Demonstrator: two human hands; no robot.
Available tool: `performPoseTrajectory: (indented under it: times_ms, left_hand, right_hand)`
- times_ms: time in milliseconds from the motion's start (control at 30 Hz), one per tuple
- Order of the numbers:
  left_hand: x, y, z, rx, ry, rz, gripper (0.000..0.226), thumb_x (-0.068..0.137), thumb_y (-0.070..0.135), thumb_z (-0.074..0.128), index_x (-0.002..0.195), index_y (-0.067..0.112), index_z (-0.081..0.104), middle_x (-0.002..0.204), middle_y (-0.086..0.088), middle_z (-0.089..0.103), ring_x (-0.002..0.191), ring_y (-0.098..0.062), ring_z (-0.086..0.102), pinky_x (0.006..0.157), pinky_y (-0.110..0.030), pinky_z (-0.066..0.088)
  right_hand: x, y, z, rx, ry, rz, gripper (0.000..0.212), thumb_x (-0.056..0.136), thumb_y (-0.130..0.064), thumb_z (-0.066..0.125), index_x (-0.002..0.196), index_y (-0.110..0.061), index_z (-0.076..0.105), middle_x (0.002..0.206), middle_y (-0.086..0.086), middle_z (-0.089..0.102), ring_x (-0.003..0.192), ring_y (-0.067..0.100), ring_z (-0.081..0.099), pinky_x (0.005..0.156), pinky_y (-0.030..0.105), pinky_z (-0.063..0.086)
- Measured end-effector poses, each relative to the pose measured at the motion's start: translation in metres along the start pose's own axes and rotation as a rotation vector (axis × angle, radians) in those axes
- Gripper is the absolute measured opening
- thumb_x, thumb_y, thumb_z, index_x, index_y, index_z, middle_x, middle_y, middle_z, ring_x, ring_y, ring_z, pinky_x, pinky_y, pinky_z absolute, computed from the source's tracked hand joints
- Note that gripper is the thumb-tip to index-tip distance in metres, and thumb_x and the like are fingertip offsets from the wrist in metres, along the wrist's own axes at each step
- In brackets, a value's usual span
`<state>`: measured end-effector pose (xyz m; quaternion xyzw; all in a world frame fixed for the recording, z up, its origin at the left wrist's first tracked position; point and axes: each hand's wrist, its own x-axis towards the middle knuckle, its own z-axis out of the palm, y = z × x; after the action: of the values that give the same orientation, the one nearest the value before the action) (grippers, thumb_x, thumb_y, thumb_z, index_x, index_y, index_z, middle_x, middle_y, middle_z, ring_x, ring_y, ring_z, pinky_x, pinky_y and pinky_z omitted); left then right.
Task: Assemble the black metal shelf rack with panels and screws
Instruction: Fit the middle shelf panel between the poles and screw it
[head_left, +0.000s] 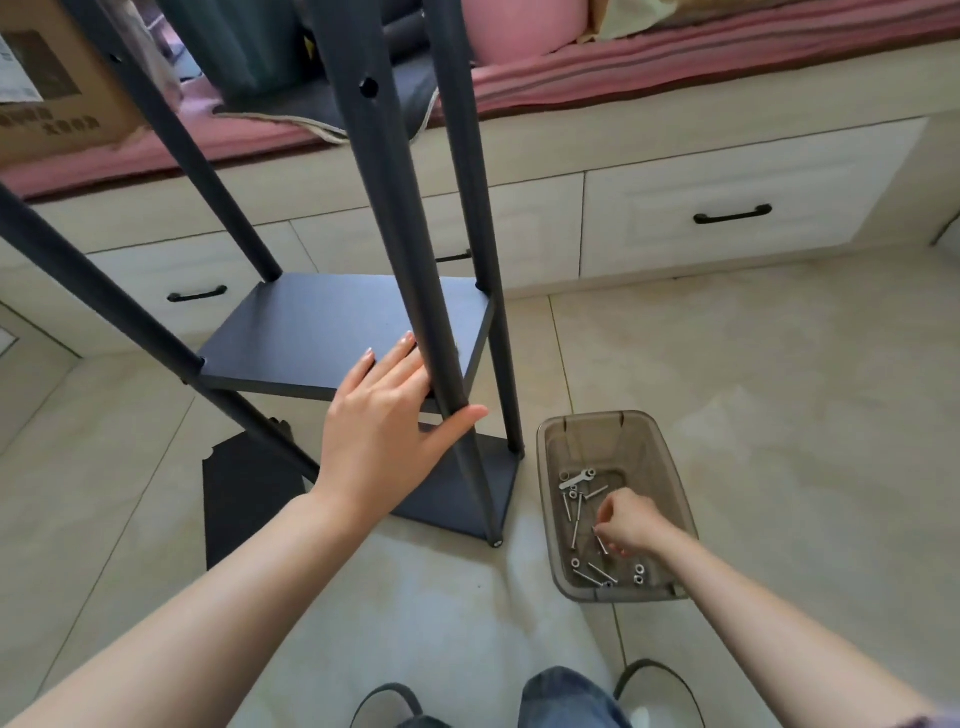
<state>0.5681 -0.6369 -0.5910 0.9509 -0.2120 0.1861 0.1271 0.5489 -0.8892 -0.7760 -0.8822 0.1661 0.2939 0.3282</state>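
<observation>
The black metal rack stands on the tiled floor with four upright poles, a middle shelf panel (343, 332) and a bottom panel (462, 493). My left hand (387, 426) rests against the near right pole (410, 291), fingers straight on the shelf's front edge and thumb past the pole. My right hand (631, 522) is inside a translucent brown bin (550, 467) and pinches a long silver screw (601, 543). More screws, nuts and a small flat wrench (576, 478) lie on the bin's bottom.
A loose black panel (244, 499) lies on the floor under the rack's left side. A cream drawer unit (727, 208) with black handles, topped by a pink cushion, runs behind. A cardboard box (52, 88) sits at top left. My knee and sandals show at the bottom edge.
</observation>
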Motion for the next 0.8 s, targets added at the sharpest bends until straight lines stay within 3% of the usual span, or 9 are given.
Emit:
performPoseTrajectory:
  times_ms: [133, 400, 567, 733, 800]
  left_hand:
    - [0.000, -0.003, 0.004, 0.000, 0.025, 0.013, 0.061, 0.090, 0.060, 0.058, 0.133, 0.018, 0.064, 0.141, 0.002, 0.059, 0.139, -0.020, 0.049, 0.115, -0.048, 0.038]
    - [-0.001, -0.008, 0.011, -0.018, 0.043, 0.026, 0.062, 0.091, 0.060, 0.057, 0.137, 0.019, 0.061, 0.141, 0.015, 0.043, 0.140, -0.018, 0.046, 0.117, -0.049, 0.036]
    - [-0.002, -0.007, 0.011, -0.010, 0.048, 0.025, 0.060, 0.091, 0.057, 0.060, 0.137, 0.019, 0.061, 0.142, 0.014, 0.045, 0.141, -0.017, 0.045, 0.117, -0.048, 0.034]
    - [-0.003, -0.001, 0.004, -0.001, 0.017, 0.014, 0.060, 0.091, 0.057, 0.059, 0.134, 0.015, 0.063, 0.143, 0.000, 0.057, 0.141, -0.020, 0.045, 0.118, -0.046, 0.032]
    - [-0.003, 0.000, 0.002, 0.001, 0.000, 0.003, 0.059, 0.093, 0.056, 0.059, 0.134, 0.014, 0.063, 0.144, -0.002, 0.057, 0.141, -0.022, 0.045, 0.119, -0.045, 0.030]
  right_hand:
    - [0.022, 0.006, 0.018, -0.077, 0.029, 0.092, 0.027, 0.097, -0.017, 0.057, 0.119, -0.001, 0.057, 0.125, 0.018, 0.060, 0.113, 0.032, 0.061, 0.087, 0.031, 0.048]
    - [0.040, 0.016, 0.041, -0.212, 0.057, 0.174, 0.031, 0.093, -0.004, 0.042, 0.120, -0.003, 0.057, 0.125, 0.018, 0.061, 0.112, 0.034, 0.061, 0.090, 0.035, 0.050]
    - [0.040, 0.016, 0.038, -0.210, 0.026, 0.155, 0.025, 0.094, -0.008, 0.048, 0.116, -0.004, 0.058, 0.125, 0.017, 0.061, 0.111, 0.033, 0.062, 0.087, 0.033, 0.050]
    - [0.023, 0.005, 0.018, -0.053, 0.031, 0.092, 0.013, 0.093, -0.018, 0.062, 0.094, -0.006, 0.057, 0.113, 0.021, 0.068, 0.090, 0.031, 0.066, 0.058, 0.028, 0.047]
    - [0.009, -0.006, 0.003, 0.055, 0.103, -0.002, 0.011, 0.091, -0.014, 0.061, 0.087, -0.004, 0.063, 0.095, 0.017, 0.074, 0.085, 0.029, 0.068, 0.069, 0.035, 0.055]
